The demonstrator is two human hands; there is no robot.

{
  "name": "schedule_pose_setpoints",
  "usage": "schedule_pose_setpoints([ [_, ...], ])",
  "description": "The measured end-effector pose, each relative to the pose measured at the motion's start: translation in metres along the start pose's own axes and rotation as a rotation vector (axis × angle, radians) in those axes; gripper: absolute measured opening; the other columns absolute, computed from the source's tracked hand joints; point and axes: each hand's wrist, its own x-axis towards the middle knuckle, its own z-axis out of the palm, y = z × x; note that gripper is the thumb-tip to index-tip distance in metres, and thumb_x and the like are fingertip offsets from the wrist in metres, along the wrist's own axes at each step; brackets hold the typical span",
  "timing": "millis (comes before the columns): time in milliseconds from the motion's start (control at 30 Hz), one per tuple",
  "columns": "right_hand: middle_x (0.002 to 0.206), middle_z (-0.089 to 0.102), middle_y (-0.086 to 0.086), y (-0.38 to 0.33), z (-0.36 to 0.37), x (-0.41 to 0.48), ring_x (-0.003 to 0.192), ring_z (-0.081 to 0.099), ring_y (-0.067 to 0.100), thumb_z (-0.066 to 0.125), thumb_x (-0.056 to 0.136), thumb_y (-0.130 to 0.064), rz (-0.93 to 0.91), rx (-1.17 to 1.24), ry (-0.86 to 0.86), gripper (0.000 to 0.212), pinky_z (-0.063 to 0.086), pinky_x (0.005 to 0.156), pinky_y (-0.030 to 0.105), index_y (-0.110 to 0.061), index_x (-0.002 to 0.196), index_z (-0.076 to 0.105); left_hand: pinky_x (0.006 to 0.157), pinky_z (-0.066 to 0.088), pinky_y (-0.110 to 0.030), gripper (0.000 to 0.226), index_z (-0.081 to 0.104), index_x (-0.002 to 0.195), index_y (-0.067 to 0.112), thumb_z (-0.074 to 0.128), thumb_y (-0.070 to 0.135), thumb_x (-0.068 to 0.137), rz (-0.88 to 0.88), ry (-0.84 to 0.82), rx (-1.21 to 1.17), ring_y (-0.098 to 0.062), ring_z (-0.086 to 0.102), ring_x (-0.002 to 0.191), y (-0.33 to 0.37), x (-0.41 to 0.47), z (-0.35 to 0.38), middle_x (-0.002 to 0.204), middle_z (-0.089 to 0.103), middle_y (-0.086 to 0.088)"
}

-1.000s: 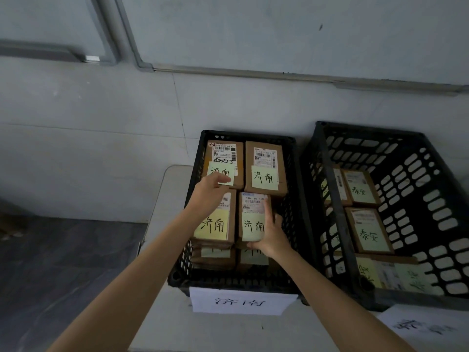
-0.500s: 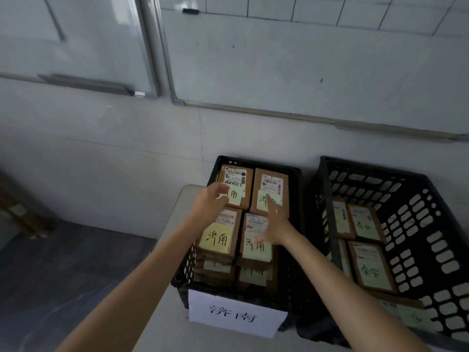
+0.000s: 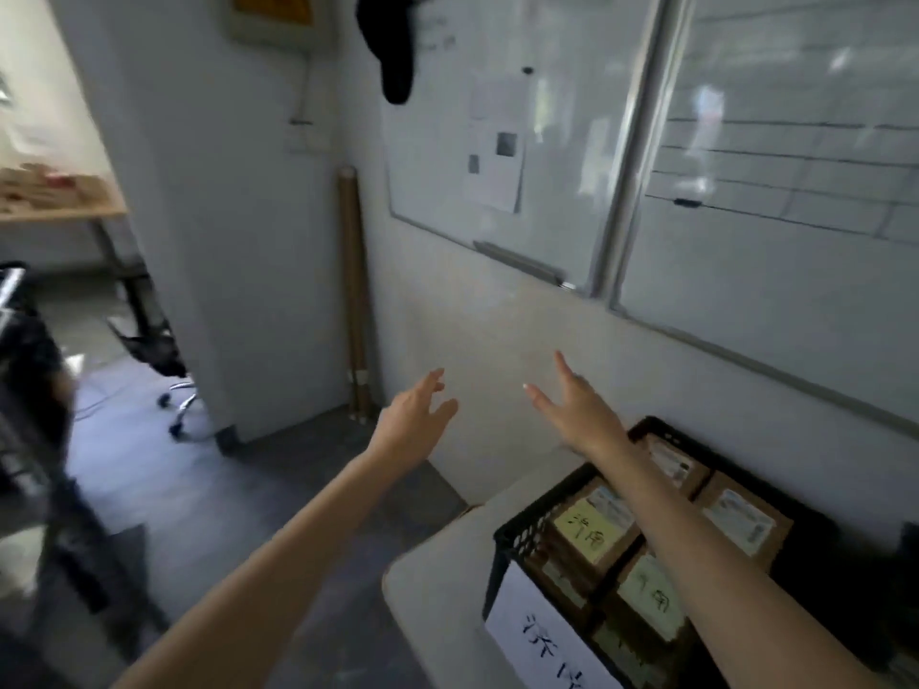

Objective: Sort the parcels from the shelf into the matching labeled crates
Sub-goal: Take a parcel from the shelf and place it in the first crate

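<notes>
A person's left hand and right hand hang empty, fingers spread, beside the black crate on the table, where labeled parcels sit stacked to the rim, and the right forearm crossing low over them could knock the top layer askew.

The crate and its label run off the bottom edge; the right forearm covers part of the parcels; whiteboard writing is blurred

Left hand, right hand raised, fingers spread, empty.
</notes>
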Motion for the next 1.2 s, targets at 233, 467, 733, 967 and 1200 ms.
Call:
schedule_pose_setpoints([
  [233, 0.160, 0.024, 0.013, -0.149, 0.088, -0.034, 0.146, 0.025, 0.028, 0.044, 0.099, -0.048, -0.389, 0.036, -0.197, 0.075, 0.028, 0.115, 0.040, -0.023, 0.157, 0.003, 0.114, 0.027, -0.034, 0.064, 0.024, 0.152, 0.022, 0.051, 0.041, 0.096, -0.258, 0.353, 0.022, -0.019, 0.034, 0.140, -0.068, -0.128, -0.128, 0.153, 0.035, -0.003],
  [467, 0.161, 0.022, 0.007, -0.290, 0.181, -0.125, 0.148, 0.019, 0.023, 0.045, 0.100, -0.046, -0.735, 0.020, -0.496, 0.067, 0.021, 0.118, 0.035, -0.015, 0.154, 0.023, 0.117, 0.022, -0.037, 0.071, 0.020, 0.152, 0.020, 0.049, 0.048, 0.095, -0.515, 0.611, 0.040, -0.021, 0.026, 0.143, -0.117, -0.301, -0.227, 0.158, 0.023, -0.002],
  [733, 0.163, 0.014, 0.005, -0.423, 0.266, -0.276, 0.149, 0.016, 0.024, 0.046, 0.100, -0.044, -1.055, -0.025, -0.701, 0.063, 0.019, 0.119, 0.036, -0.020, 0.154, 0.024, 0.119, 0.018, -0.045, 0.075, 0.014, 0.154, 0.024, 0.046, 0.054, 0.093, -0.761, 0.863, 0.010, -0.022, 0.018, 0.146, -0.154, -0.511, -0.309, 0.160, 0.015, -0.001],
  [967, 0.164, 0.009, 0.003, -0.540, 0.325, -0.438, 0.150, 0.010, 0.019, 0.046, 0.101, -0.036, -1.207, 0.078, -0.841, 0.066, 0.014, 0.119, 0.035, -0.020, 0.156, 0.013, 0.109, 0.028, -0.033, 0.066, 0.019, 0.152, 0.016, 0.046, 0.044, 0.098, -0.914, 0.967, 0.135, -0.025, 0.032, 0.138, -0.181, -0.675, -0.384, 0.156, 0.026, -0.007],
  [1200, 0.154, 0.034, 0.009, -0.624, 0.365, -0.586, 0.139, 0.032, 0.025, 0.053, 0.098, -0.025, -1.355, 0.161, -0.888, 0.063, 0.029, 0.106, 0.032, -0.013, 0.152, 0.025, 0.116, 0.024, -0.051, 0.076, 0.012, 0.153, 0.024, 0.049, 0.053, 0.093, -1.002, 1.068, 0.199, -0.030, 0.019, 0.145, -0.202, -0.810, -0.446, 0.159, 0.019, -0.009],
])
